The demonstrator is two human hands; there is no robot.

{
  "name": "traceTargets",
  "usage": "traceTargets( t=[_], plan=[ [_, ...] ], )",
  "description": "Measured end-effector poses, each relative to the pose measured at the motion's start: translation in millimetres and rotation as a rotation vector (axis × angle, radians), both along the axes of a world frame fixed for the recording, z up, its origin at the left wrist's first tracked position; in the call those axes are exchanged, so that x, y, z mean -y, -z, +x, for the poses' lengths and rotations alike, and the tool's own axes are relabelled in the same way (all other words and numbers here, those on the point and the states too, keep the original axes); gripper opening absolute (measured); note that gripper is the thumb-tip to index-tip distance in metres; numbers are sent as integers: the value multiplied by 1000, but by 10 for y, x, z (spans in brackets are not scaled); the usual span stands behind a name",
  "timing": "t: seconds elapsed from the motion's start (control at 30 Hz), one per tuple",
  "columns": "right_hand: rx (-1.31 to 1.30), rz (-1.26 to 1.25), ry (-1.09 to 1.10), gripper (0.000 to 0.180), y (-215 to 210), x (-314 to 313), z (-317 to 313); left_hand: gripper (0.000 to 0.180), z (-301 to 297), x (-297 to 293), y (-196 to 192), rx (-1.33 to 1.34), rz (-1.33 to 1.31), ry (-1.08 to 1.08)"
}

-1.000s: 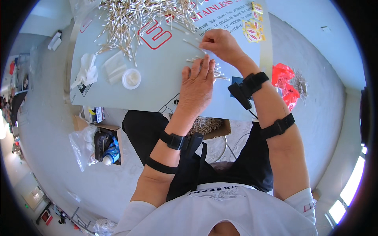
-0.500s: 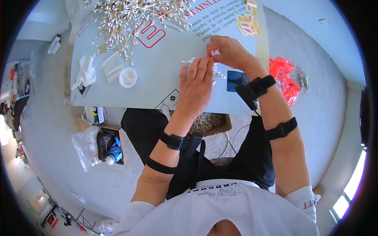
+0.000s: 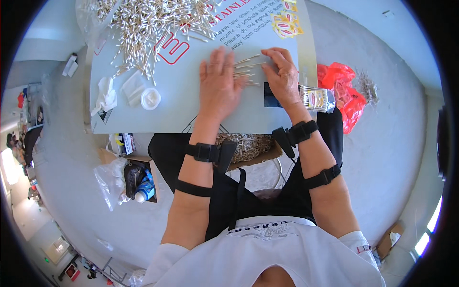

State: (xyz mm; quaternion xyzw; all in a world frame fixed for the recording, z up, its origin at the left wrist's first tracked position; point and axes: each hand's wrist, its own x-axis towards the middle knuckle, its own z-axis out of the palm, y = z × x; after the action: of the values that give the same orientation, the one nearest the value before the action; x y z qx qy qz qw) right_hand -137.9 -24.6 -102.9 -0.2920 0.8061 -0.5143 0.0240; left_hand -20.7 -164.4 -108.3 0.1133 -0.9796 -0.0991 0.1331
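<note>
Wood-and-cotton item: small cluster of cotton swabs point(image 3: 246, 71) on the pale tabletop point(image 3: 177, 91), between both hands. Left hand point(image 3: 217, 86) flat, fingers spread over them; right hand point(image 3: 282, 76) fingers curled, touching the tips. Judged light, thin, snappable, prone to rolling; pinch mid-stick. Bulk heap point(image 3: 153, 24) lies well apart.

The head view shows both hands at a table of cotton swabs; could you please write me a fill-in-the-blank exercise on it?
1. The left hand lies flat with its fingers ____ on the table.
2. The big pile of cotton swabs lies at the table's ____ edge.
3. Between both hands lies a small bunch of ____.
4. The plastic bag right of the right hand is ____.

Missing words: spread; far; cotton swabs; red
</note>
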Motion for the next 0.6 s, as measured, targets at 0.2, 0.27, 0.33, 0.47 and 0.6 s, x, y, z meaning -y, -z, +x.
traceTargets(
  t=[0.2, 0.27, 0.33, 0.47, 0.6],
  plan=[
    [95, -270, -42, 26, 43, 162, -15, 47, 34, -38, 67, -640, 824, -275],
    [106, -297, -48, 26, 57, 222, 39, 47, -60, -116, 75, -652, 822, -284],
    [81, -275, -64, 25, 76, 258, 84, 47, -141, -222, 66, -660, 827, -290],
    [160, -287, -82, 25, 52, 213, 141, 47, -237, -416, 44, -615, 911, -247],
    [308, -430, -38, 26, 104, 69, 73, 47, -295, -514, 64, -628, 1035, -199]
  ],
)
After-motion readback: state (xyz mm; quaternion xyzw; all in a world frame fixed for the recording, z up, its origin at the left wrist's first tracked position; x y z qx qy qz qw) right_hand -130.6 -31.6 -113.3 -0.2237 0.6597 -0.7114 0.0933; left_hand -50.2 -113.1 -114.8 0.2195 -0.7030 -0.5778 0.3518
